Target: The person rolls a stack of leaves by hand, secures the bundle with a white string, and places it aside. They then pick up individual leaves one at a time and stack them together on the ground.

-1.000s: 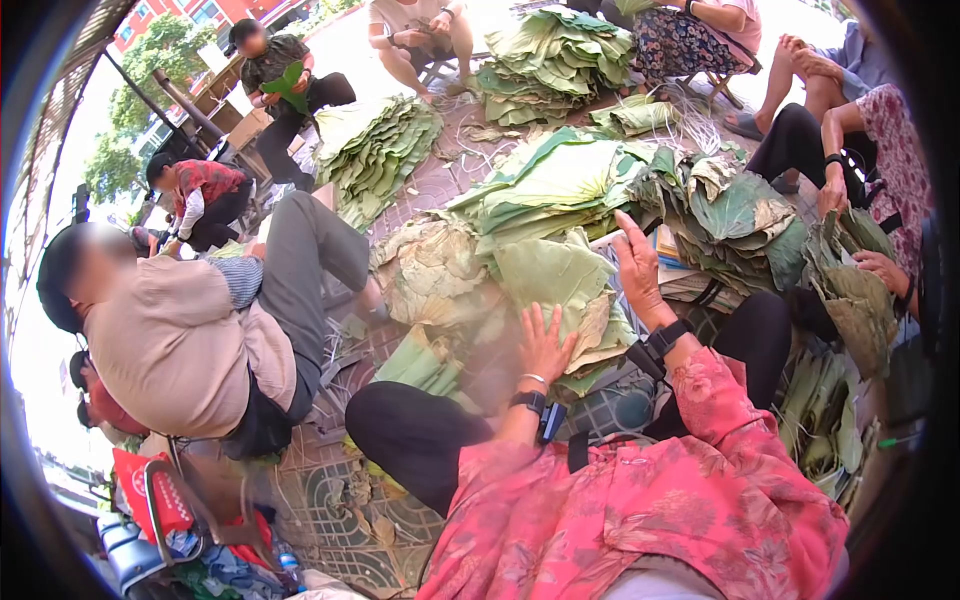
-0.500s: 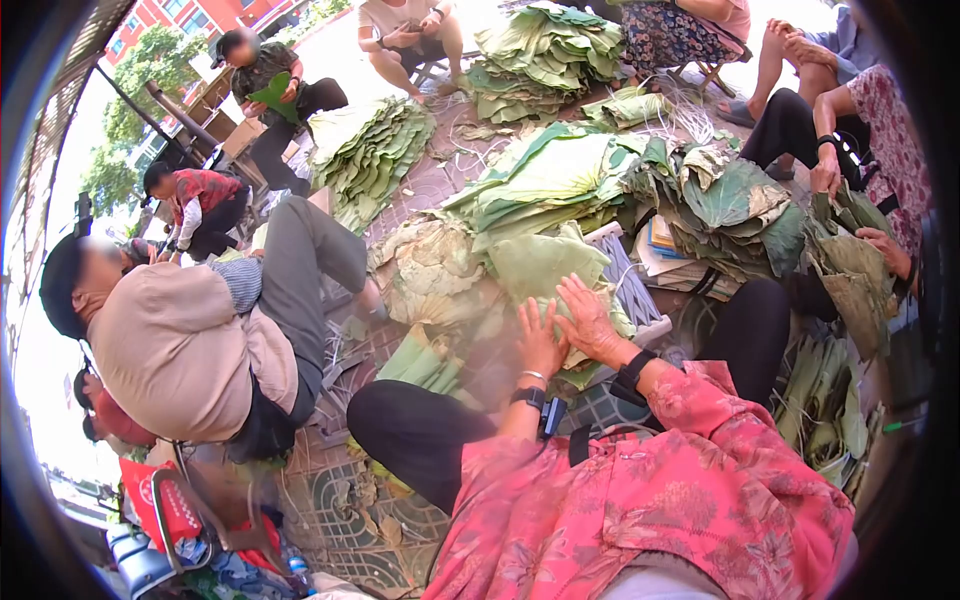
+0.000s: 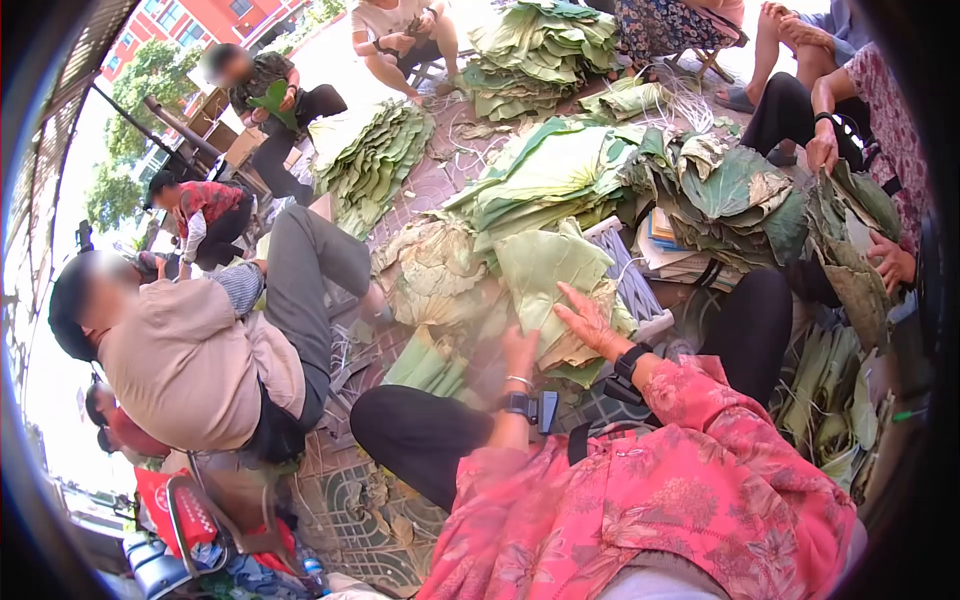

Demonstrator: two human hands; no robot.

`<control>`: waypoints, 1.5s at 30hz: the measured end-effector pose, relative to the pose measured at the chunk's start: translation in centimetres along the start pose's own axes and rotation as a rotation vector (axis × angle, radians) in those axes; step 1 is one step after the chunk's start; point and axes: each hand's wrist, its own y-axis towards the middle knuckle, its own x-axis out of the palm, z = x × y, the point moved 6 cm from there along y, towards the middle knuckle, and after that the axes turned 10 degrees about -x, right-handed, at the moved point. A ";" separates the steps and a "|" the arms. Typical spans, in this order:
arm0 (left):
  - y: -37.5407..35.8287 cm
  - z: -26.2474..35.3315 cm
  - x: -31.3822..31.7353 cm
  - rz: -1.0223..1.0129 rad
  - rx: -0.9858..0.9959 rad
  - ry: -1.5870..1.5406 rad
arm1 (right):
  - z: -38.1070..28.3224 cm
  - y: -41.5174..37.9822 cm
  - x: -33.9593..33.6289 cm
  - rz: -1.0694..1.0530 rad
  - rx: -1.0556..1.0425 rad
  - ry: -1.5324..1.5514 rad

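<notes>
A pale green folded lotus leaf [image 3: 548, 278] lies in front of me on a small pile, with a browner leaf [image 3: 590, 335] showing beneath its right side. My right hand [image 3: 592, 324] rests on the leaf's lower right part, fingers spread and stretched out. At the lower left edge of the same leaf is my left hand [image 3: 518, 355], smeared by motion, so its grip on the leaf cannot be made out. Just right of the pile stands a folding stool with grey straps [image 3: 630, 270]. To the left lies a dry, brownish leaf [image 3: 435, 265].
Tall leaf stacks stand beyond [image 3: 545, 55] and to the far left [image 3: 370, 150]. A broad heap [image 3: 545, 170] and darker leaves [image 3: 725, 205] lie ahead. A seated co-worker [image 3: 200, 350] is close on my left; another person's hand [image 3: 890, 262] holds leaves at right.
My left hand has drawn back toward me and left, off the leaf's middle to its edge. My right hand has stayed on the leaf, fingers more spread. The view has shifted slightly.
</notes>
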 end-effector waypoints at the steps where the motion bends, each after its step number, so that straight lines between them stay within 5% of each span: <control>1: -0.9 1.3 -0.3 0.020 0.040 -0.083 | -0.4 0.0 -0.4 0.024 0.022 0.034; 4: -3.2 4.6 -0.3 -0.002 0.117 -0.274 | -0.1 0.0 -0.8 0.090 0.069 0.177; 7: -6.1 7.6 2.3 -0.313 0.088 -0.660 | 1.1 0.0 -1.1 0.138 0.127 0.348; 10: -8.3 9.8 3.7 -0.052 0.371 0.171 | 1.8 -0.2 -1.0 0.185 0.216 0.630; 13: -7.6 8.3 8.6 -0.140 0.626 0.001 | 0.9 -0.8 -1.2 0.163 0.345 1.127; 16: -9.0 8.7 10.8 0.008 0.647 0.513 | -2.2 -1.6 -3.4 0.188 0.630 1.126; 17: -9.7 9.1 11.1 -0.053 0.590 0.491 | 2.6 -1.4 -1.8 0.105 0.546 1.392; 21: -10.2 9.8 12.0 -0.101 0.574 0.606 | 4.8 -1.1 -4.2 0.120 0.530 1.043; 23: -9.9 9.8 12.4 -0.112 0.540 0.610 | 3.7 0.5 -6.9 0.075 0.185 0.466; 25: -9.6 9.6 12.8 -0.125 0.516 0.595 | 3.4 1.1 -7.9 0.055 0.057 0.173; 31: -9.3 9.6 12.1 -0.101 0.521 0.419 | 3.4 0.7 -7.0 0.084 0.315 0.463; 36: -9.6 8.2 8.6 -0.082 0.607 0.008 | 3.9 0.3 -3.8 0.017 0.277 0.231; 38: -8.7 7.5 8.0 -0.238 0.483 -0.334 | -1.5 -0.6 -3.6 0.085 -0.035 0.289; 40: -7.9 7.9 7.1 -0.296 0.324 -0.543 | -1.1 -2.1 -2.3 0.133 0.019 0.181; 45: -8.1 8.2 7.7 -0.267 0.410 -0.396 | 1.6 -3.9 -1.0 0.283 0.148 0.279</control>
